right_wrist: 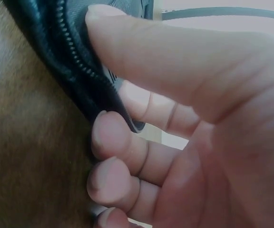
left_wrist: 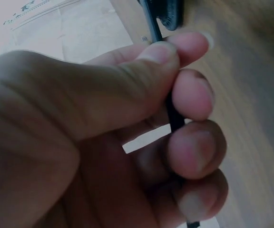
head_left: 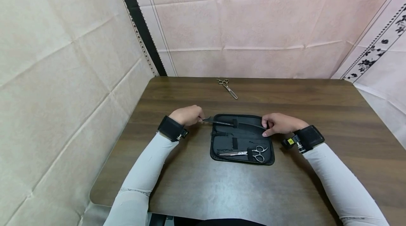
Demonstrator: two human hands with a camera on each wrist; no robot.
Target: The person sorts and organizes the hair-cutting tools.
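At the case's ten o'clock, our left hand (head_left: 187, 115) pinches the black tool (head_left: 220, 123), which seems to run under the upper loop (head_left: 235, 123). Shears (head_left: 227, 88) lie off at eleven, scissors (head_left: 242, 153) at six inside the case (head_left: 255, 135). At two, our right hand (head_left: 280, 123) pinches its corner. We'd best slide level, along the tool's length, corner held firm against drag.

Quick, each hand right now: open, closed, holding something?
Left hand: closed, pinching a slim black tool.
Right hand: closed, gripping the edge of the black zippered case.
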